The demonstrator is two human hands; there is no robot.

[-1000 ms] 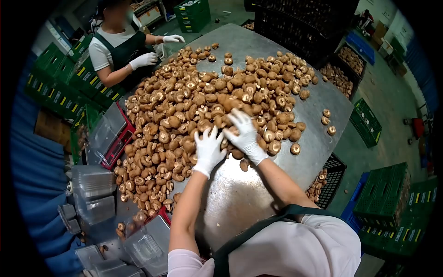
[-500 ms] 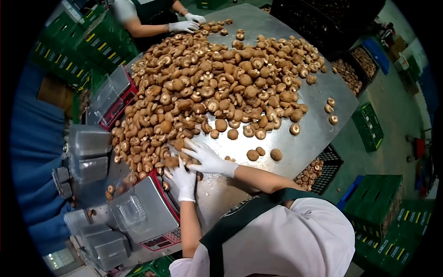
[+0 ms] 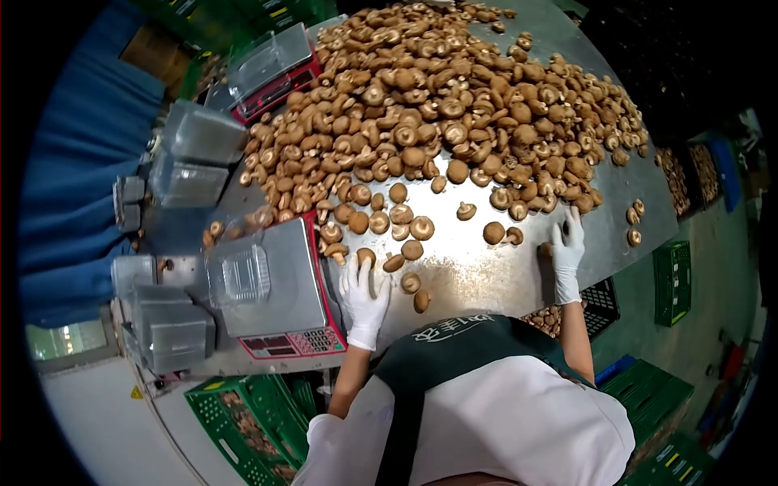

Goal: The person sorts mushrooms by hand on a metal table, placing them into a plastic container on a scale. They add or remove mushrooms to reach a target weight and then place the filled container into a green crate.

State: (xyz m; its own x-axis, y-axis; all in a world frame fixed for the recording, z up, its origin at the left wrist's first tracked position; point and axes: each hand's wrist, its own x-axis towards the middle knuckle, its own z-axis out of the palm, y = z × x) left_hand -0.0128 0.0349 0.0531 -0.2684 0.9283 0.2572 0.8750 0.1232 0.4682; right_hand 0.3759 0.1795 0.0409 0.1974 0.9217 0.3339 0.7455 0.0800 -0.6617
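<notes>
A large heap of brown mushrooms (image 3: 454, 105) covers the metal table (image 3: 462, 279). My left hand (image 3: 365, 305), in a white glove, is beside the near scale with its fingers apart. Its fingertips are right at a single mushroom (image 3: 365, 256), among several loose ones in front of the heap. Farther right, my gloved right hand (image 3: 569, 255) reaches up to the heap's right edge, fingers stretched out and thumb apart. Its fingertips are close under a mushroom (image 3: 583, 202) there. A clear plastic tray (image 3: 244, 274) rests on the red-and-grey scale (image 3: 275, 320) left of my left hand.
A second scale (image 3: 279, 85) stands at the far left. Stacked clear trays (image 3: 190, 174) line the left edge. Black crates of mushrooms (image 3: 674, 178) stand beyond the table's right side, a green crate (image 3: 673, 282) on the floor. Below left is another green crate (image 3: 243, 433).
My hands were close together at the heap's near left edge; now they are far apart, the right one moved well to the right. More loose mushrooms lie near my left hand. The view has shifted.
</notes>
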